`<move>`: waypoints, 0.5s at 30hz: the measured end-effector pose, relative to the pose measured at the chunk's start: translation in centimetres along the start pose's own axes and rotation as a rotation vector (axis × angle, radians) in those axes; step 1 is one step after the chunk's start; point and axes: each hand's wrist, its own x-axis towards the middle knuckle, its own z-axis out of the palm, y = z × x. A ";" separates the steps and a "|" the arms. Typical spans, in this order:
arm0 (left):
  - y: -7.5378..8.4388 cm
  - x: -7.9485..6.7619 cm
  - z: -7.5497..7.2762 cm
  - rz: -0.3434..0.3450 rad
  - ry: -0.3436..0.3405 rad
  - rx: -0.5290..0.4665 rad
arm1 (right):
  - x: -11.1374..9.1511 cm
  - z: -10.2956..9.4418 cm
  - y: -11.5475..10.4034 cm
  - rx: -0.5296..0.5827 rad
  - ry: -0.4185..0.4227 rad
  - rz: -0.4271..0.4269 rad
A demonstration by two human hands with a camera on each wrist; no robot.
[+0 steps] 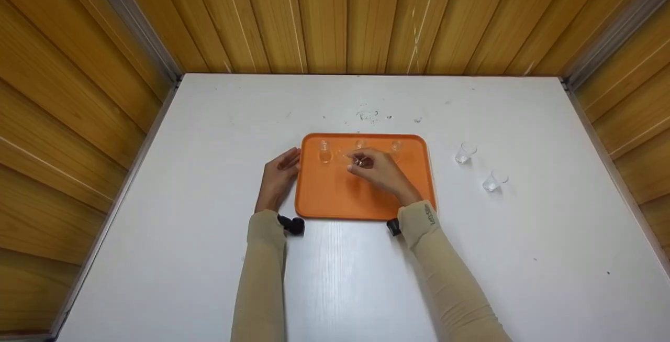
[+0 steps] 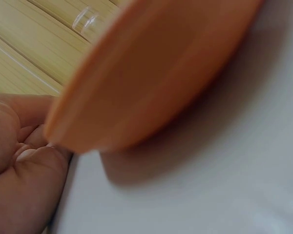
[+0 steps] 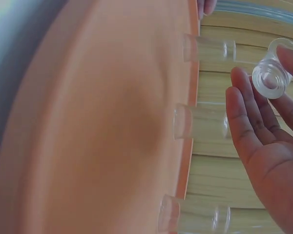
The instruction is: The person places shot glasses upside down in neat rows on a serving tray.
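Observation:
My right hand is over the orange tray and pinches a small clear cup between thumb and fingers. In the right wrist view this cup is tilted, its round base facing the camera, and the other fingers are extended. Along the tray's far side stand three more clear cups, the left one nearest my left hand, then a middle one and a right one. At the tray's left edge rests my left hand, fingers loosely bent against the rim.
Two further clear cups stand on the white table to the right of the tray, one farther back and one closer. Wood-patterned panels wall the table at the back and sides. Dark specks mark the tabletop behind the tray.

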 end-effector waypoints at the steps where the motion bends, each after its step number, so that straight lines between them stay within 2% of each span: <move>1: 0.0 0.0 0.0 0.001 -0.002 0.001 | 0.1 0.2 0.0 -0.006 0.002 0.004; 5: -0.1 0.0 -0.1 0.005 -0.007 -0.010 | 0.5 1.1 0.0 -0.022 0.010 0.012; 11: -0.1 0.1 -0.1 -0.026 -0.002 -0.008 | 1.1 2.3 -0.1 -0.001 0.061 0.004; 15: -0.2 0.1 -0.1 -0.012 -0.005 -0.010 | 1.2 2.9 -0.1 0.009 0.081 -0.007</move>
